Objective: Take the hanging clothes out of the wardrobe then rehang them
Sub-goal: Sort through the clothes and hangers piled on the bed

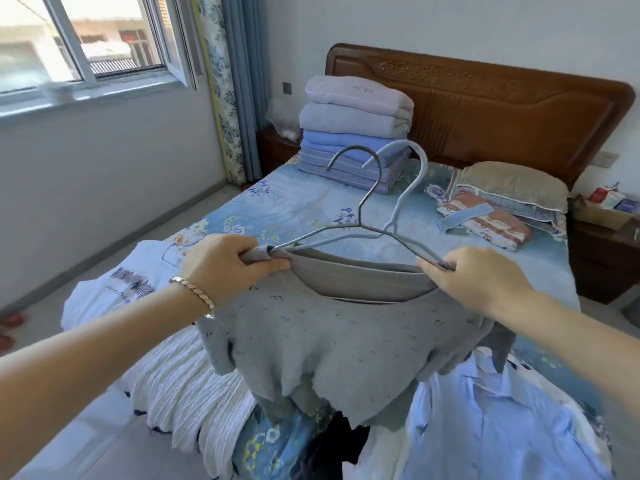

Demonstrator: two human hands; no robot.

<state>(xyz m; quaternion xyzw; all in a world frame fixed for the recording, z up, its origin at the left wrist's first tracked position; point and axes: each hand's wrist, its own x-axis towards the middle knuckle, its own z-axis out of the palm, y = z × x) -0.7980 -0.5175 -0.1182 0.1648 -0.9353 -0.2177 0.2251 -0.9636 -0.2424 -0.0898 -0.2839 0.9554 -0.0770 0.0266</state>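
Illegible print (133, 283) on white T-shirt (100, 308)

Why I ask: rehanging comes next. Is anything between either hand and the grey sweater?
Nothing visible. The left hand and right hand grip the grey sweater at its shoulders, over the ends of the wire hanger. A light blue hanger lies crossed with it.

Both bare forearms reach forward from the near corners, converging toward the middle, wrists level. The left grip (227, 263), back of the hand up, has fingers and thumb curled round one shoulder of a grey sweater (332, 344); the right grip (479, 275), well apart to the right, pinches the opposite shoulder, fingers curled under.
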